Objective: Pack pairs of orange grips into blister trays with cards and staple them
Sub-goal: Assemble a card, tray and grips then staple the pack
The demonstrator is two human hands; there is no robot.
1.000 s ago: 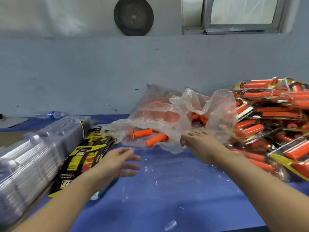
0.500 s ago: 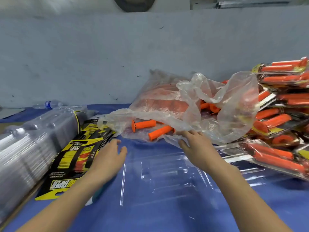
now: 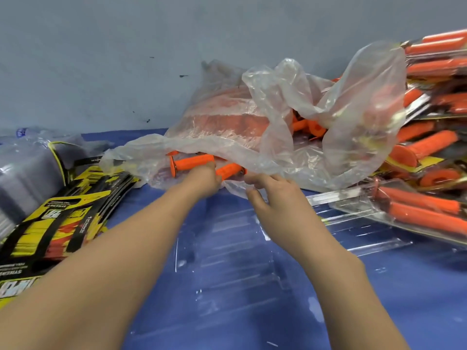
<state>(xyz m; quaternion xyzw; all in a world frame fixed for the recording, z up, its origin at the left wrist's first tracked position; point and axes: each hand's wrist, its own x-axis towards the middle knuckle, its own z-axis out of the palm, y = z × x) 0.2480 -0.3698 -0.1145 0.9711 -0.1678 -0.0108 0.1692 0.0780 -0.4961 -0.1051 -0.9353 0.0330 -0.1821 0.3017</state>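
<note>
Fetching grips: the left hand (image 3: 202, 179) is in the plastic bag (image 3: 316, 117) at the bench's (image 3: 379, 299) far edge, fingers (image 3: 210, 170) on an orange grip (image 3: 190, 164); clasped or not, can't tell. The right hand (image 3: 275, 198) pinches the bag's lip. Next, I reckon: carry a pair to the blister tray (image 3: 227, 261) mid-bench.

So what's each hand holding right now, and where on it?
Right hand pinches the plastic bag at its front lip. Left hand is on the left orange grip, at its unflanged end; whether it grips cannot be told.
</note>
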